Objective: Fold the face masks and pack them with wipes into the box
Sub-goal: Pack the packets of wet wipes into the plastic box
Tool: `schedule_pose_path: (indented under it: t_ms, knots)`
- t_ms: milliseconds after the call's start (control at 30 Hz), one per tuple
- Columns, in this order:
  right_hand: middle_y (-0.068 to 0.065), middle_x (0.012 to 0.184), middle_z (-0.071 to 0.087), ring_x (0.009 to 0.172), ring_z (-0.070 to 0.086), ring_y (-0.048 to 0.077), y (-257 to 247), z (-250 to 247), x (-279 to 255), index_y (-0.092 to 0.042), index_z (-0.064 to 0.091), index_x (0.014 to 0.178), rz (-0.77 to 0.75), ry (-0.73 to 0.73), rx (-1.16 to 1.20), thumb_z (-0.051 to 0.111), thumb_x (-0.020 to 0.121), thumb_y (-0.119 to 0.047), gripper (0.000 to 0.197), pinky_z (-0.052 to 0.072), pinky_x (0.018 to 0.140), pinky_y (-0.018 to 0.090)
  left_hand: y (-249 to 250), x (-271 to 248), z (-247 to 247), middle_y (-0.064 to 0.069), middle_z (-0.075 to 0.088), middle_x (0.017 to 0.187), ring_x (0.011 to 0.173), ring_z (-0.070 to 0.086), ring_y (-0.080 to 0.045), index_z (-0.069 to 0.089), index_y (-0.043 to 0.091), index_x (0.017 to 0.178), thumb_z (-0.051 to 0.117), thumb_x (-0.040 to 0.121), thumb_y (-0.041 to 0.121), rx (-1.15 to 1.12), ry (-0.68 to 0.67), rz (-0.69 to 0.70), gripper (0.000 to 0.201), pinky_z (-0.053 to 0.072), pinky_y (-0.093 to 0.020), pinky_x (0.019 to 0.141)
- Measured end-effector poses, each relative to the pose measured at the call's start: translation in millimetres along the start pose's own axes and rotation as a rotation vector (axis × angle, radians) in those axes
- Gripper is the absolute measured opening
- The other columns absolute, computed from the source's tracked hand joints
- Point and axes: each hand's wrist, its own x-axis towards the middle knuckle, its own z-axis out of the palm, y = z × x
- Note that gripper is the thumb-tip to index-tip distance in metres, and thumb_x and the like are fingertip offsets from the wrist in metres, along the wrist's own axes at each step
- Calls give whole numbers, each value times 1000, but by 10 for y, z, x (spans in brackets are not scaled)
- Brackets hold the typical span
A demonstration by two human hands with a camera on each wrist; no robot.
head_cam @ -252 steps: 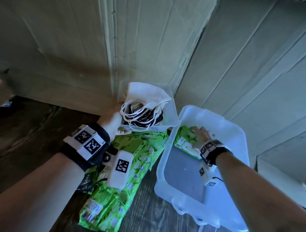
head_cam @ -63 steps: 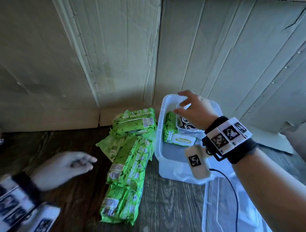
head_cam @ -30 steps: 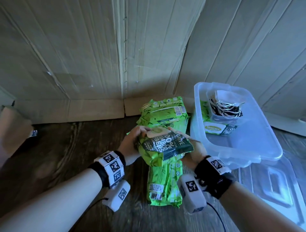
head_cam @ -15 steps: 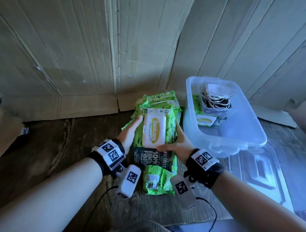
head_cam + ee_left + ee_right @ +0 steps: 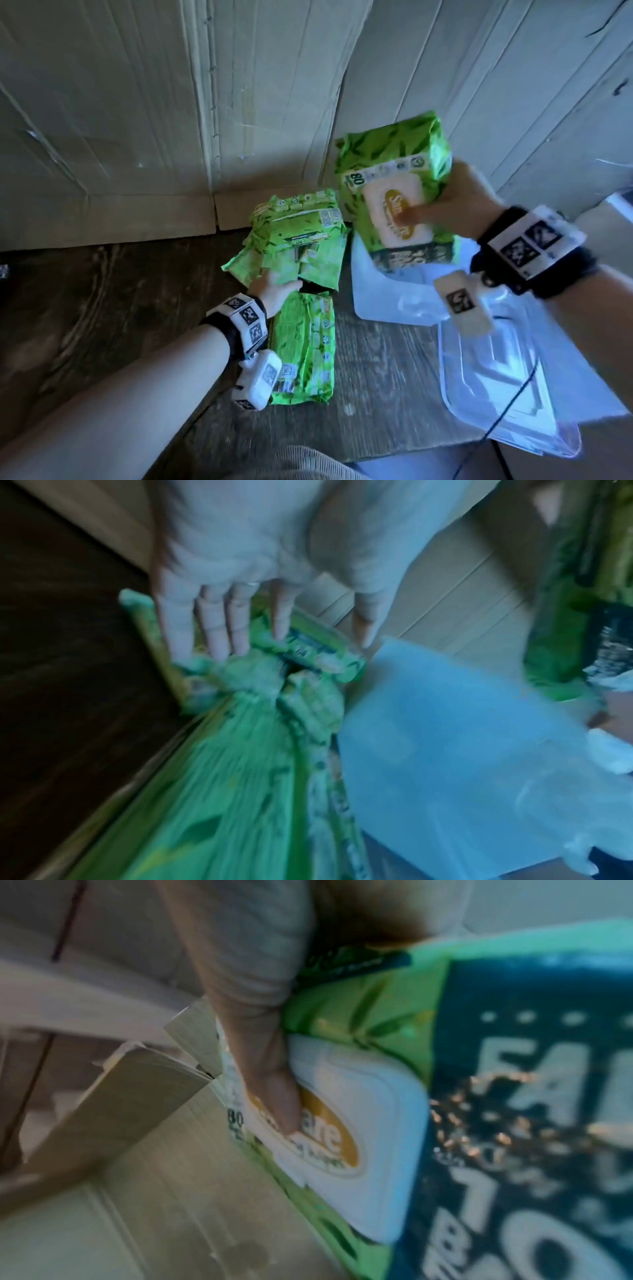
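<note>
Since half a second ago the wipes pack (image 5: 394,192) has been lifted over the box (image 5: 387,301), gripped by the right hand (image 5: 455,202), while the flat-fingered left hand (image 5: 277,286) rests on the remaining packs (image 5: 301,260); lowering inside is judged next.

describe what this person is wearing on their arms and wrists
Both forearms are bare, no sleeves. Each wrist carries a black band topped by white blocks printed with black square codes. A white, rounded camera unit bearing another code hangs under each wrist. A thin black cable trails from the right one.
</note>
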Motion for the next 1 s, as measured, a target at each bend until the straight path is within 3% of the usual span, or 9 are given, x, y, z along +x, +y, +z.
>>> schedule_pose_path:
  t_ms: [67, 233, 333, 400, 533, 733, 833, 933, 1000]
  knots:
    - [6, 99, 69, 93, 64, 22, 82, -208, 160, -23, 56, 105, -11, -14, -248, 86, 41, -31, 71, 50, 89, 42, -119, 91, 136, -12, 55, 114, 66, 47, -14, 24, 8, 145, 61, 78, 61, 114, -11, -156, 93, 37, -23, 57]
    - [18, 97, 64, 91, 57, 32, 432, -180, 354, -3, 50, 107, 77, -296, -822, 86, 54, -20, 67, 49, 81, 41, -15, 109, 398, -22, 49, 125, 82, 56, -23, -6, 2, 147, 68, 74, 58, 243, -87, -242, 118, 50, -27, 69]
    - [16, 100, 61, 93, 56, 32, 587, -87, 499, -5, 48, 111, 139, -434, -972, 87, 51, -31, 76, 52, 80, 42, 2, 92, 510, -26, 27, 147, 131, 38, -37, -9, 2, 147, 64, 78, 57, 318, -156, -336, 115, 36, -41, 106]
    - [13, 103, 58, 96, 55, 31, 660, -13, 562, -7, 45, 117, 133, -522, -1071, 86, 53, -33, 80, 51, 79, 37, -63, 112, 567, -25, 9, 154, 140, 23, -36, -6, 3, 148, 70, 72, 59, 323, -137, -372, 122, 27, -43, 113]
    - [12, 117, 55, 107, 54, 28, 766, 250, 654, -6, 34, 134, 69, -761, -1244, 84, 59, -33, 95, 50, 85, 37, -153, 175, 615, -21, 24, 151, 134, 36, -33, 1, 6, 149, 74, 64, 63, 256, -112, -422, 126, 36, -40, 108]
    - [13, 118, 58, 109, 56, 28, 987, 580, 790, -1, 47, 121, -9, -971, -1391, 81, 62, -40, 78, 51, 82, 34, -84, 246, 575, -17, 47, 133, 120, 50, -30, 35, 4, 138, 81, 53, 62, 218, -120, -469, 112, 43, -41, 100]
    - [13, 129, 49, 118, 49, 28, 1072, 664, 817, -4, 38, 130, -8, -960, -1408, 77, 69, -42, 82, 46, 76, 31, -27, 262, 599, -16, 56, 119, 109, 58, -30, 42, 3, 130, 83, 42, 64, 240, -74, -443, 114, 49, -42, 94]
    - [9, 140, 38, 133, 33, 29, 1197, 730, 847, -11, 25, 141, 7, -909, -1395, 76, 70, -40, 92, 47, 93, 44, 4, 266, 671, -17, 55, 118, 108, 58, -29, 27, 0, 137, 80, 61, 54, 210, -47, -451, 107, 49, -40, 94]
    - [10, 143, 36, 131, 38, 29, 1279, 758, 902, -8, 21, 143, 86, -885, -1319, 76, 72, -33, 94, 44, 98, 46, -15, 273, 686, -13, 57, 110, 100, 61, -27, 37, 1, 128, 79, 67, 48, 183, -15, -429, 88, 53, -33, 84]
